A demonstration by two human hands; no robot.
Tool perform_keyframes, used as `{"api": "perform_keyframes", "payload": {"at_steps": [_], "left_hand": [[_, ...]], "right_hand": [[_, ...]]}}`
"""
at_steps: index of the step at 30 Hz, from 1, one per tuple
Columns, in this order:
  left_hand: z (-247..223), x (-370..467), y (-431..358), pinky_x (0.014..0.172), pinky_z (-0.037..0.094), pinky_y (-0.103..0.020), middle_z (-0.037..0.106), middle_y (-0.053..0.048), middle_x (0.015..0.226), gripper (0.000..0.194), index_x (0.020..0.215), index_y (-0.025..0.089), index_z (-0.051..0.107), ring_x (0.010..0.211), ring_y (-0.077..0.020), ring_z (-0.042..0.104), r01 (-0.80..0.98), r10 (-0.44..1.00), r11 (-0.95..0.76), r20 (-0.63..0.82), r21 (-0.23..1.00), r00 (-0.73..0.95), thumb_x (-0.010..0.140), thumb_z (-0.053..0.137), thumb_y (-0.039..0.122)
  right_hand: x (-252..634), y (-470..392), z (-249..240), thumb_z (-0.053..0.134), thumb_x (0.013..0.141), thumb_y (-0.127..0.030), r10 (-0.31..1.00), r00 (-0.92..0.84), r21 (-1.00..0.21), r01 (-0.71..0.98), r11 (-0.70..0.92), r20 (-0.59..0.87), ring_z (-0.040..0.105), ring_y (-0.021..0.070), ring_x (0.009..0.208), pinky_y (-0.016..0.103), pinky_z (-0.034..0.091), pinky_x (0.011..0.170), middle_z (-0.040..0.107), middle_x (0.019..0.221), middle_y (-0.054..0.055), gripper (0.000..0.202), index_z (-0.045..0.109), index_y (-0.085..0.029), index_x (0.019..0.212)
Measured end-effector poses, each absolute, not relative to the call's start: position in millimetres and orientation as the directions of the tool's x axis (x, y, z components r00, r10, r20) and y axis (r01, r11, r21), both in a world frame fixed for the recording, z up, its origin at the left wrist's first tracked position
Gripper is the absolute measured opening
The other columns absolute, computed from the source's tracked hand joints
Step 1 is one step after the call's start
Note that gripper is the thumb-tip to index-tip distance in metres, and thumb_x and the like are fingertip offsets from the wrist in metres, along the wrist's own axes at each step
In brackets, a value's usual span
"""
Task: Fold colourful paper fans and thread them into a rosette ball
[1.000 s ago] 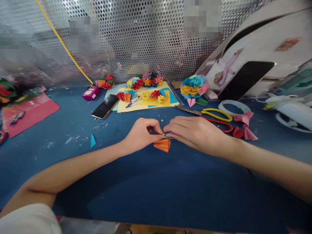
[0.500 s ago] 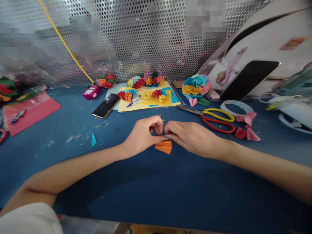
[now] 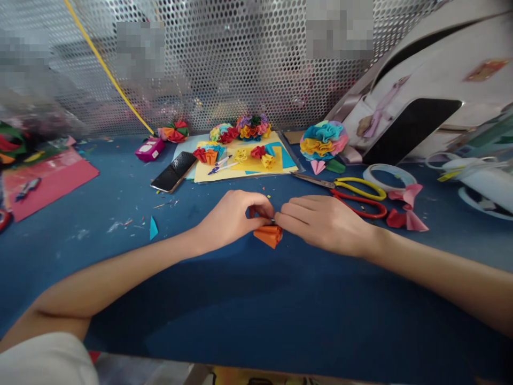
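We are, it seems, working the upper edge of a pleated orange paper piece [image 3: 267, 236], perhaps setting or fastening its folds. It sits between our hands at the centre of our dial; whether it touches the table [image 3: 256, 310] we cannot tell. Our left hand [image 3: 232, 216] comes in from nine o'clock, thumb and forefinger clamped on the paper's upper edge. Our right hand [image 3: 332, 224] comes in from three, fingers bunched together, their tips meeting that edge; whether they grip it we cannot tell. Something small and dark shows there, too tiny to name. As we judge it, the next move calls for a steady left pinch and fine right fingertip work, without crushing the pleats.

The orange paper looks matt and crisp, fanned into narrow ridges. At one o'clock a ruffled paper ball [image 3: 320, 144] shows crinkled blue and yellow layers; at two lie metal-bladed scissors [image 3: 334, 187] with smooth looped handles, and at nine a flat, pointed blue scrap [image 3: 153, 228].
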State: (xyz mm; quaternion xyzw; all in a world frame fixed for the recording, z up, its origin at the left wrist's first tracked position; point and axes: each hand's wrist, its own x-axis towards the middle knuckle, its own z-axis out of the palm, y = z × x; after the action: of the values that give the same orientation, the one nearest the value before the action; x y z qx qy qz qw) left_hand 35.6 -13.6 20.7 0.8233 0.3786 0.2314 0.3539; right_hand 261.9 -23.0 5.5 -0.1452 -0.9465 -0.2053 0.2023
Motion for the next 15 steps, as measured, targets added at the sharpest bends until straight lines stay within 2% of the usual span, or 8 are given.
{"api": "perform_keyframes", "payload": {"at_steps": [2, 5, 10, 12, 15], "left_hand": [[18.7, 35.2, -13.0, 0.072, 0.047, -0.025, 0.076, 0.001, 0.077, 0.02, 0.08, 0.018, 0.078, 0.073, -0.0134, 0.065, 0.5, 0.779, -0.5, 0.115, 0.707, 0.617, 0.08, 0.073, -0.002], [14.5, 34.4, -11.1, 0.072, 0.044, -0.027, 0.074, 0.001, 0.072, 0.02, 0.074, 0.018, 0.078, 0.071, -0.014, 0.063, 0.521, 0.772, -0.556, 0.172, 0.647, 0.611, 0.078, 0.074, -0.001], [8.7, 34.7, -9.6, 0.073, 0.043, -0.027, 0.074, 0.002, 0.072, 0.017, 0.071, 0.018, 0.075, 0.07, -0.0134, 0.063, 0.507, 0.773, -0.567, 0.209, 0.649, 0.599, 0.076, 0.079, 0.003], [7.0, 35.0, -9.6, 0.075, 0.044, -0.028, 0.074, 0.003, 0.072, 0.016, 0.071, 0.019, 0.075, 0.072, -0.014, 0.064, 0.501, 0.772, -0.572, 0.22, 0.649, 0.596, 0.076, 0.08, 0.005], [6.2, 34.6, -8.4, 0.073, 0.046, -0.027, 0.075, 0.002, 0.074, 0.016, 0.072, 0.019, 0.076, 0.073, -0.0144, 0.065, 0.47, 0.77, -0.542, 0.189, 0.697, 0.609, 0.076, 0.079, 0.004]], "right_hand": [[260.6, -23.6, 5.0, 0.039, 0.106, -0.007, 0.184, -0.88, 0.367, 0.361, 0.857, 0.437, 0.052, 0.0181, 0.069, 0.031, 0.04, 0.063, 0.063, 0.075, 0.002, 0.031, 0.064, -0.016, 0.089], [258.3, -25.7, 4.5, 0.041, 0.106, -0.008, 0.255, -0.864, 0.349, 0.422, 0.837, 0.434, 0.051, 0.0174, 0.066, 0.032, 0.037, 0.061, 0.061, 0.074, 0.002, 0.03, 0.062, -0.017, 0.086], [256.4, -30.3, 2.9, 0.042, 0.109, -0.021, 0.409, -0.797, 0.165, 0.521, 0.838, 0.444, 0.056, 0.0167, 0.069, 0.031, 0.037, 0.062, 0.063, 0.079, 0.004, 0.029, 0.061, -0.016, 0.087], [256.5, -32.0, 2.7, 0.043, 0.109, -0.021, 0.45, -0.782, 0.098, 0.537, 0.838, 0.432, 0.058, 0.017, 0.071, 0.031, 0.038, 0.062, 0.063, 0.08, 0.004, 0.026, 0.061, -0.016, 0.09], [256.8, -33.7, 4.3, 0.042, 0.106, -0.014, 0.408, -0.799, 0.143, 0.511, 0.848, 0.441, 0.055, 0.0172, 0.07, 0.031, 0.038, 0.062, 0.063, 0.08, 0.004, 0.026, 0.061, -0.018, 0.089]]}}
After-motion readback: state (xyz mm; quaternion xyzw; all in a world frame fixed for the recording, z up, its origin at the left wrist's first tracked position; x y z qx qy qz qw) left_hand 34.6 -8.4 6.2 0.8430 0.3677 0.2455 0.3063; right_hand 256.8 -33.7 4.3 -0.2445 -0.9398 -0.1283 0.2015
